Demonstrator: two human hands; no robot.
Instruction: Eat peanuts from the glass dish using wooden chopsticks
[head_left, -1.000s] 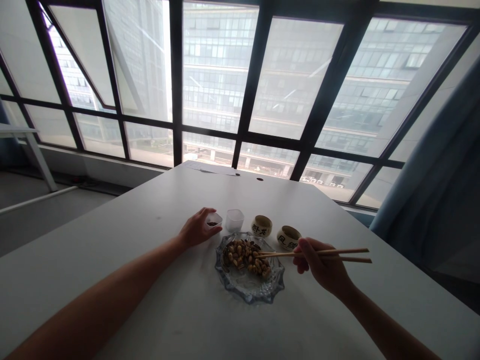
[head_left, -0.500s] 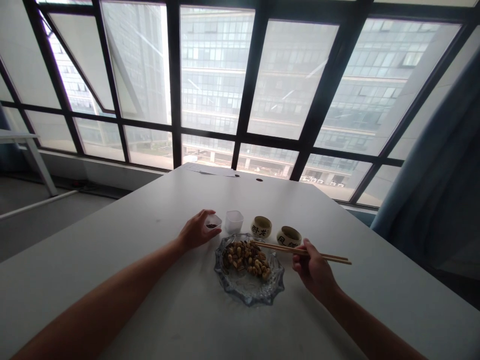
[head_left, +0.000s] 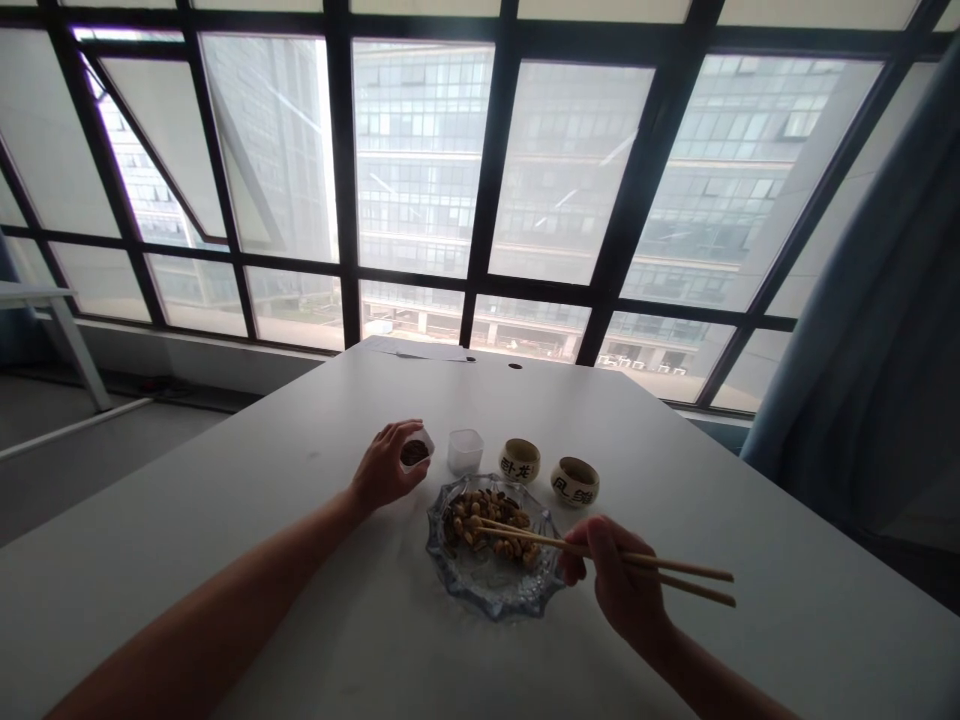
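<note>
My left hand [head_left: 386, 465] grips a small clear plastic cup [head_left: 427, 441], tilted toward me, with dark seeds [head_left: 413, 453] inside. A pair of wooden chopsticks [head_left: 645, 562] is held in my right hand [head_left: 619, 580]. Their tips reach over the glass dish [head_left: 495, 603], at the mixed nuts and seeds [head_left: 491, 515] in it; whether they pinch a piece I cannot tell. Just right of my left hand stands a second clear cup [head_left: 465, 453]. Two round ceramic cups with dark characters, one at the middle [head_left: 519, 460] and one further right [head_left: 575, 482], stand behind the dish.
The white table [head_left: 337, 590] runs forward toward the windows. White papers [head_left: 420, 349] lie at its far edge, near two dark round spots. A blue curtain [head_left: 847, 330] hangs on the right, and another table [head_left: 45, 295] stands at the far left.
The cup in my left hand has tipped toward me, showing more of its seeds. My right hand and the chopsticks have come nearer, their tips shifting left and down over the nuts.
</note>
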